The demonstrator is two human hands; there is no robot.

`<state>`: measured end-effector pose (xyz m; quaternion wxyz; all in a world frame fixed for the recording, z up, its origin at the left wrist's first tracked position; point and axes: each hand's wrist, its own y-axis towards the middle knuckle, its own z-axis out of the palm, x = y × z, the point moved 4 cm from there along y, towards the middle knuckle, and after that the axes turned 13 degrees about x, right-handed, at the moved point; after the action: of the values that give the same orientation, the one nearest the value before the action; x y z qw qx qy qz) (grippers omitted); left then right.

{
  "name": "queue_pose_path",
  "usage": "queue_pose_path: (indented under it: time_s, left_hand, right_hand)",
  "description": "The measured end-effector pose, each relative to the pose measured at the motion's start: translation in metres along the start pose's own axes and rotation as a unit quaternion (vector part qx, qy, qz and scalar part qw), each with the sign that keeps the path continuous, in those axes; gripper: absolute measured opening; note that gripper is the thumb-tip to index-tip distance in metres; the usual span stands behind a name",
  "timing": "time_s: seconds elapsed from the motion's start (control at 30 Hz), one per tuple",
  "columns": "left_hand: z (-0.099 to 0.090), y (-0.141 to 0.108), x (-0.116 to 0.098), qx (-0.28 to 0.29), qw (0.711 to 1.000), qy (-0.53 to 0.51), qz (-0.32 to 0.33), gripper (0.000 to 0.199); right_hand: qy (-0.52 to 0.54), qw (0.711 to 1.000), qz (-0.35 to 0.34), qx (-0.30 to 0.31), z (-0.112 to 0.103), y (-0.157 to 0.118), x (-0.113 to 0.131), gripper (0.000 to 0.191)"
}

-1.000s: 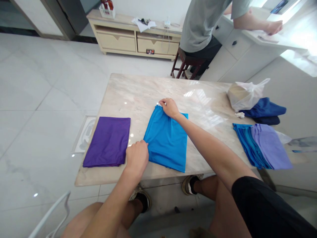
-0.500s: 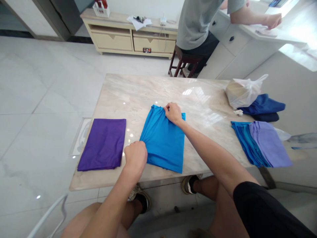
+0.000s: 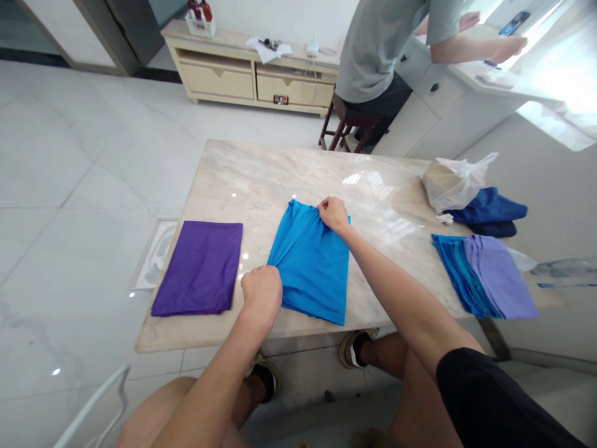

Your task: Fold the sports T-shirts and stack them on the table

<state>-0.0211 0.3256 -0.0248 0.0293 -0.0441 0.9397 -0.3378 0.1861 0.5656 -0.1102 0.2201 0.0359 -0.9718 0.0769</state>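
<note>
Left hand (image 3: 262,294) and right hand (image 3: 333,213) grip separate edges of a blue cloth (image 3: 310,267).

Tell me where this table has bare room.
Bare marble tabletop runs along the far half, beyond the purple cloth and the blue cloth held by the left hand and right hand. The right end is crowded: plastic bag, navy cloth, blue-and-lilac stack.

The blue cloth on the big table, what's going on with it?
A person is holding the bright blue cloth on a marble table, with the left hand at its near edge and the right hand at its far edge. A folded purple cloth lies to its left. A pile of blue and lilac cloths lies to its right. Another person sits behind, facing a white counter.
</note>
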Motion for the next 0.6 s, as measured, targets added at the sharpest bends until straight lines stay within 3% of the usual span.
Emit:
queue_pose_path:
  time_s: [0.17, 0.27, 0.37, 0.47, 0.6]
  left_hand:
    - [-0.001, -0.002, 0.005, -0.012, 1.0, -0.022, 0.005, 0.051]
    - [-0.002, -0.004, 0.006, -0.013, 0.999, -0.033, 0.008, 0.051]
    - [-0.001, -0.005, 0.007, -0.011, 0.999, -0.043, 0.016, 0.051]
    - [0.0, -0.007, 0.007, -0.011, 0.999, -0.046, 0.025, 0.051]
    - [0.0, -0.007, 0.008, -0.011, 0.999, -0.044, 0.027, 0.05]
  right_hand:
    - [-0.031, 0.989, -0.138, 0.04, -0.013, 0.01, 0.031, 0.031]
    - [-0.093, 0.982, -0.13, 0.104, -0.008, 0.012, 0.049, 0.023]
    - [-0.104, 0.981, -0.122, 0.106, -0.006, 0.014, 0.065, 0.013]
    - [-0.014, 0.992, -0.101, 0.079, -0.008, 0.02, 0.075, 0.016]
    - [0.069, 0.992, -0.056, 0.092, -0.005, 0.028, 0.082, 0.02]
